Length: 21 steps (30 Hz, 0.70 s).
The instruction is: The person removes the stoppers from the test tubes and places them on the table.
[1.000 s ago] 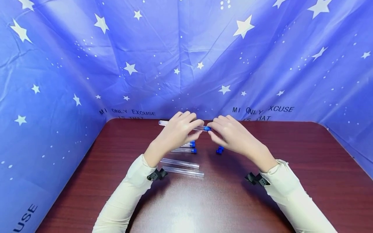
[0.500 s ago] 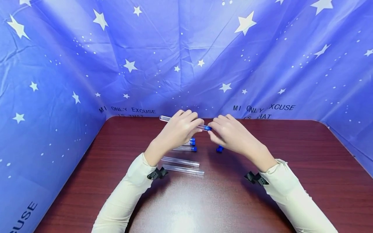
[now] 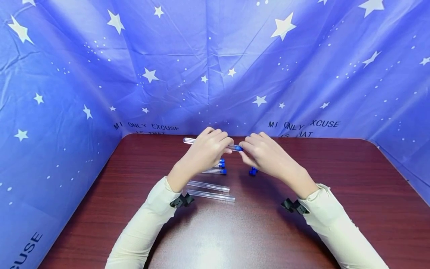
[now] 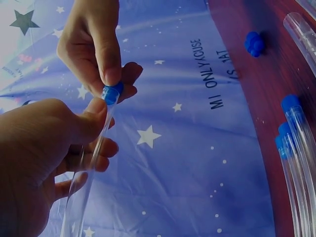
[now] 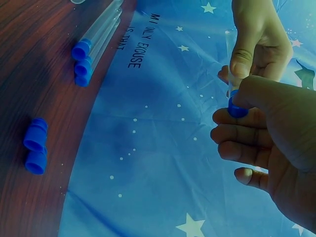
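Note:
A clear test tube (image 3: 189, 141) is held above the table in my left hand (image 3: 205, 149), thumb and fingers around it near its mouth. At that mouth sits a blue cap (image 4: 112, 93), which my right hand (image 3: 268, 155) pinches between thumb and index finger. In the right wrist view the cap (image 5: 238, 109) is on the tube's end; how deep it is seated I cannot tell. Below the left hand lie several capped test tubes (image 3: 215, 171), partly hidden by it. Nearer to me are two uncapped test tubes (image 3: 209, 186), side by side.
Loose blue caps (image 3: 253, 171) lie clustered on the table below the right hand, and show closer in the right wrist view as caps (image 5: 36, 143). The dark red wooden table (image 3: 352, 194) ends at a blue star-printed curtain (image 3: 208, 56) behind and at the sides.
The tube's rounded end rose slightly, then dipped back down. Both hands have stayed nearly in place, with the right still pinching the cap.

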Each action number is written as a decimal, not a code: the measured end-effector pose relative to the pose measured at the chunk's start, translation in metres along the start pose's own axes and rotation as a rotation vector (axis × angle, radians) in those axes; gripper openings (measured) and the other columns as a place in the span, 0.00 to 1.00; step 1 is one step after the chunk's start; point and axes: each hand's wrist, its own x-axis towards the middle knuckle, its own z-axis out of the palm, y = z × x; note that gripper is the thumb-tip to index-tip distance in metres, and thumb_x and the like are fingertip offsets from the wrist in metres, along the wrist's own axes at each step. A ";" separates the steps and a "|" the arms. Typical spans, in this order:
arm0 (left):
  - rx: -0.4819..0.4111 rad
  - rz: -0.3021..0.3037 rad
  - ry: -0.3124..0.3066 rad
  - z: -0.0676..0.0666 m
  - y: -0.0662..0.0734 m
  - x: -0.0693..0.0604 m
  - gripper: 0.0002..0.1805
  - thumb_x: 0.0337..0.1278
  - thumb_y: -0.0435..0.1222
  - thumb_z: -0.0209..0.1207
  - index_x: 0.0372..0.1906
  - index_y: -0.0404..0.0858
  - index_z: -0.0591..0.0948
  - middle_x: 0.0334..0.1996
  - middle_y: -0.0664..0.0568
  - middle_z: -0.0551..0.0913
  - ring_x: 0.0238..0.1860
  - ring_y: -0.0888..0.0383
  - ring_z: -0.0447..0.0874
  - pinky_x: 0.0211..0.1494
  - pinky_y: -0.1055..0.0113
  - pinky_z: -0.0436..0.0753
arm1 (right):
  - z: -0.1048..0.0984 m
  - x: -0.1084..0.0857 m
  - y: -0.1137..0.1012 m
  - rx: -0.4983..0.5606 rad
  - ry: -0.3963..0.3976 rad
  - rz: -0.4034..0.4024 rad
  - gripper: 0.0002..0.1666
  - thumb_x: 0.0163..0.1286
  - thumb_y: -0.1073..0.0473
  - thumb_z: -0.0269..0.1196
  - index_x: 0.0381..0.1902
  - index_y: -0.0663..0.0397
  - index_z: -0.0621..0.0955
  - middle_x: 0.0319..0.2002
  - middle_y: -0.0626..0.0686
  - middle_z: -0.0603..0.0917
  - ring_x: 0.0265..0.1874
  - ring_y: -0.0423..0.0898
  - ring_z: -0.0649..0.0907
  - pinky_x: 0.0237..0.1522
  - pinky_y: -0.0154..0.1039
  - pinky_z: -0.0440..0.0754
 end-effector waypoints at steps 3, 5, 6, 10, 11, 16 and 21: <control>0.013 0.002 0.002 -0.001 0.001 0.000 0.07 0.65 0.40 0.65 0.39 0.40 0.85 0.31 0.54 0.83 0.35 0.55 0.80 0.47 0.63 0.76 | 0.000 0.000 -0.001 0.001 -0.003 0.003 0.06 0.64 0.63 0.62 0.33 0.63 0.81 0.24 0.53 0.76 0.26 0.51 0.73 0.34 0.43 0.72; 0.021 0.004 0.003 -0.001 0.002 0.000 0.07 0.65 0.40 0.65 0.39 0.40 0.85 0.30 0.54 0.83 0.35 0.55 0.80 0.47 0.63 0.76 | 0.000 -0.001 -0.001 -0.001 -0.007 0.006 0.06 0.64 0.63 0.62 0.34 0.63 0.81 0.25 0.53 0.76 0.26 0.51 0.73 0.34 0.43 0.72; 0.023 0.004 0.003 -0.001 0.002 -0.001 0.07 0.65 0.40 0.65 0.39 0.40 0.85 0.30 0.54 0.83 0.35 0.56 0.80 0.46 0.63 0.76 | 0.000 -0.001 -0.001 0.000 -0.008 0.007 0.06 0.64 0.63 0.62 0.34 0.63 0.81 0.25 0.53 0.76 0.26 0.51 0.73 0.34 0.43 0.72; 0.026 0.006 -0.003 -0.002 0.002 -0.001 0.07 0.67 0.40 0.63 0.37 0.40 0.85 0.29 0.54 0.84 0.33 0.56 0.79 0.46 0.63 0.76 | 0.000 -0.001 -0.002 -0.004 -0.006 0.005 0.07 0.64 0.63 0.62 0.35 0.63 0.82 0.25 0.53 0.76 0.26 0.51 0.73 0.33 0.43 0.71; 0.025 0.007 -0.005 -0.002 0.003 0.000 0.07 0.67 0.40 0.63 0.37 0.41 0.85 0.29 0.55 0.84 0.33 0.56 0.79 0.46 0.63 0.76 | 0.000 -0.001 -0.002 -0.006 -0.004 0.004 0.07 0.64 0.63 0.62 0.35 0.64 0.82 0.25 0.53 0.76 0.26 0.51 0.73 0.33 0.43 0.71; 0.004 0.002 -0.006 -0.002 0.002 -0.001 0.08 0.69 0.40 0.61 0.36 0.41 0.85 0.28 0.55 0.85 0.31 0.56 0.80 0.46 0.63 0.76 | -0.001 -0.001 -0.002 -0.015 -0.002 0.001 0.07 0.64 0.63 0.63 0.35 0.64 0.82 0.25 0.53 0.77 0.26 0.52 0.74 0.33 0.43 0.71; -0.013 -0.006 0.003 -0.002 0.001 -0.001 0.07 0.68 0.40 0.62 0.36 0.41 0.85 0.29 0.55 0.84 0.32 0.57 0.80 0.47 0.63 0.76 | -0.002 0.000 -0.002 -0.017 -0.015 0.010 0.07 0.64 0.63 0.63 0.35 0.64 0.81 0.25 0.53 0.77 0.26 0.52 0.74 0.33 0.43 0.72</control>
